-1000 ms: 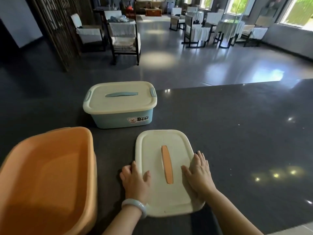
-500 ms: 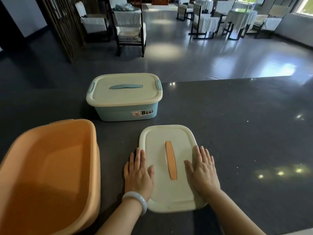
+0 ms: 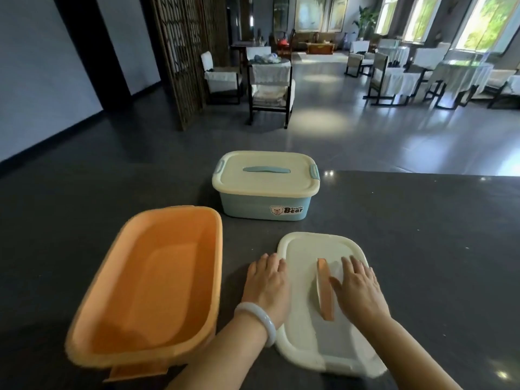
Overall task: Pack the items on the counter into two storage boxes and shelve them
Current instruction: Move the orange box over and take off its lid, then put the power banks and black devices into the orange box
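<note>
Lid (image 3: 305, 249) lies flat on the tabletop (image 3: 427, 249) at 5 o'clock, beside the open orange box (image 3: 157, 277) at 8. Left hand (image 3: 267, 285) and right hand (image 3: 360, 288) rest on it, fingers relaxed and apart, gripping nothing. It is best left clear of the box's mouth for packing.

Beyond the dark counter, a glossy grey floor (image 3: 337, 130) stretches through a quiet dining hall, where two dark-framed chairs (image 3: 270, 88) draped in white stand beside a wooden lattice screen (image 3: 180, 57). Cloth-covered tables (image 3: 461, 74) line the bright windows (image 3: 489, 23) at right, and a potted plant (image 3: 365, 21) stands by the far wall.
</note>
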